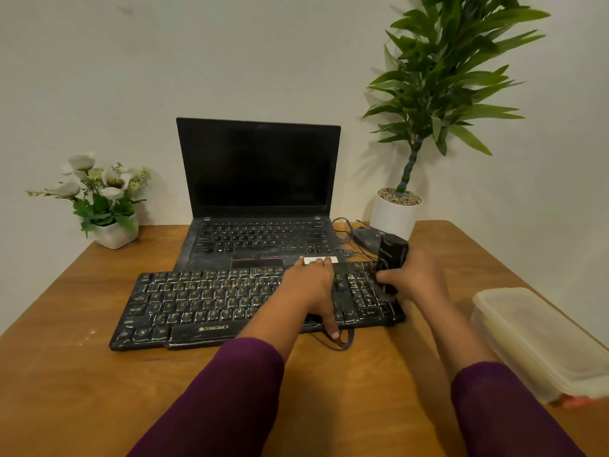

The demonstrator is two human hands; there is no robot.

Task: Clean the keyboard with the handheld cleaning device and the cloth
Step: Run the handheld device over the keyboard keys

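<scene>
Your left hand (309, 288) lies flat across the black keyboard (204, 305). Its fingers are straight and together, reaching to the far edge, while the thumb stretches back to the near edge, over the grey cable (342, 344). Just right of those fingers, your right hand (418, 278) grips the handheld cleaning device (390, 255), fingers curled round its lower body. The device stands upright with its bottom end on the keys at the keyboard's right end. Beyond your left fingertips sits the open laptop (260, 179), and beyond your right fingers a mouse (365, 237). A plastic container (540, 338) lies to the right of your right hand on the wooden table (99, 374).
</scene>
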